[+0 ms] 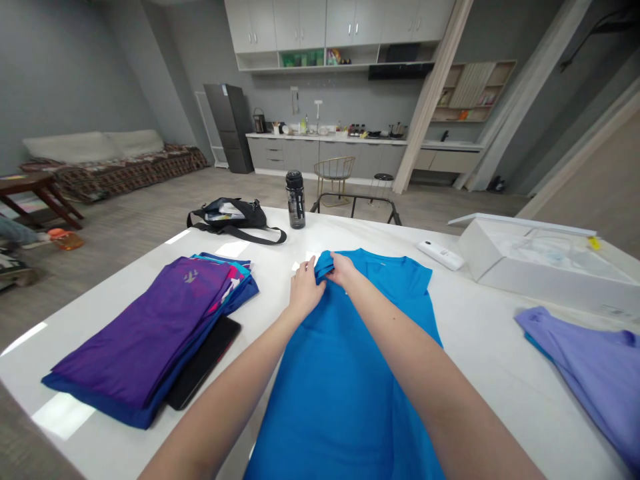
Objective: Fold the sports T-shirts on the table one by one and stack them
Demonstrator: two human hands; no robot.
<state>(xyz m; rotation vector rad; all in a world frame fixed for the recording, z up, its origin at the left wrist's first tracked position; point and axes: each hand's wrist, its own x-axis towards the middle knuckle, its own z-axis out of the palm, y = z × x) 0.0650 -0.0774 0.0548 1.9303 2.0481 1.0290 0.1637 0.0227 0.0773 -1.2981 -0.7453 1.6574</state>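
Note:
A bright blue T-shirt (pixel 340 373) lies spread on the white table, its neckline at the far end and its lower part running toward me. My left hand (pixel 306 287) grips the shirt's left sleeve, fingers on its outer edge. Close beside it, my right hand (pixel 343 269) pinches the same sleeve near the shoulder. The cloth is bunched between the two hands. The shirt's right sleeve (pixel 419 275) lies flat on the table. My right forearm crosses over the middle of the shirt and hides part of it.
Folded purple and blue clothes (pixel 150 327) and a black tablet (pixel 205 360) lie left. Behind are a black bag (pixel 233 217) and bottle (pixel 295 201). A white device (pixel 440 255), an open white box (pixel 545 260) and lavender clothing (pixel 590 360) are right. The table (pixel 480 373) spans the foreground.

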